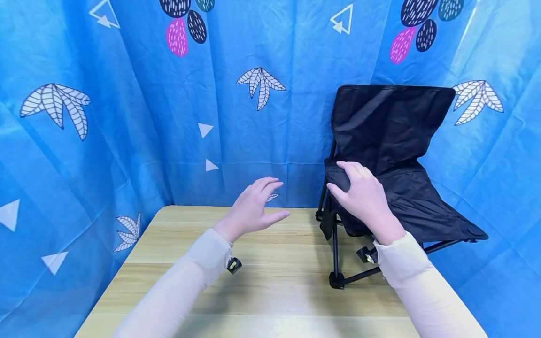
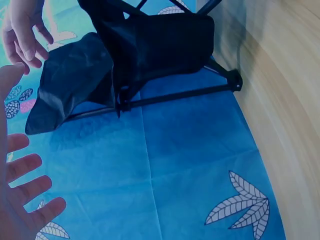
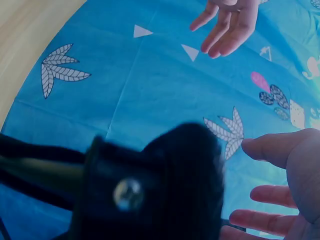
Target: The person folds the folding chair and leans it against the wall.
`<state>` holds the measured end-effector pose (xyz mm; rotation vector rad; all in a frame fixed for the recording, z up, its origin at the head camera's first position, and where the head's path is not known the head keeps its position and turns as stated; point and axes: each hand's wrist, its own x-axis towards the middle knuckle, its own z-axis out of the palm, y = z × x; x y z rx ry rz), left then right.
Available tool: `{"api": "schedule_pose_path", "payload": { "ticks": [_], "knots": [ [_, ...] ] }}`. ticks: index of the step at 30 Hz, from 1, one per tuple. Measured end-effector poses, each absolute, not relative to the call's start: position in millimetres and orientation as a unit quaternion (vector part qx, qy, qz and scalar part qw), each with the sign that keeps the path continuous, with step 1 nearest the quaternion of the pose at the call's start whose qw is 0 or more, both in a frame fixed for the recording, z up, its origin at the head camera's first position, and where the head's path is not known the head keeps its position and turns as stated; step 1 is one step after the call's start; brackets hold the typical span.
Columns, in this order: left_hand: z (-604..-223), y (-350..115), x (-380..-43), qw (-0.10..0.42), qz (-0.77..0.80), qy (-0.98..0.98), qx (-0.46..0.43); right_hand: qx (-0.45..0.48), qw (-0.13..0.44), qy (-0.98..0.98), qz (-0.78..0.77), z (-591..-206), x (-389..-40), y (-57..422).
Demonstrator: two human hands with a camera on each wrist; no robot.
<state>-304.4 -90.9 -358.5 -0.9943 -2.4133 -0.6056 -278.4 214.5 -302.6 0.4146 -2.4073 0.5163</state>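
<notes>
A black folding chair (image 1: 393, 131) with a fabric seat and back stands on the right part of the wooden table. My right hand (image 1: 365, 195) is raised in front of its seat, fingers spread and nothing in them; whether it touches the fabric I cannot tell. Left of the chair, my left hand (image 1: 253, 209) hovers over the table, its fingers loosely extended and holding nothing. In the left wrist view the chair's fabric (image 2: 165, 47) and a lower leg bar show beyond the hand. Blurred and close, a dark chair part with a metal rivet (image 3: 128, 194) fills the lower right wrist view.
A blue curtain (image 1: 190, 108) with leaf and triangle prints hangs behind and beside the wooden table (image 1: 270, 286). The chair's black foot (image 1: 336, 280) rests toward the front of the tabletop. Small black wrist devices (image 1: 234, 265) sit under both cuffs.
</notes>
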Motion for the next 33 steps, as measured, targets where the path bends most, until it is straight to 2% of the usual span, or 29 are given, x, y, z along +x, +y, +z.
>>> {"api": "schedule_pose_path", "payload": {
  "ticks": [10,33],
  "knots": [
    [-364.9,-81.3,-301.0,0.234,-0.221,-0.869,-0.377,0.131,0.32,-0.917,0.199,-309.5,-271.4,237.0],
    [-370.2,-47.4,-295.8,0.225,-0.206,-0.852,-0.426,0.068,0.282,-0.937,0.196,-312.1,-261.8,284.9]
  ]
}}
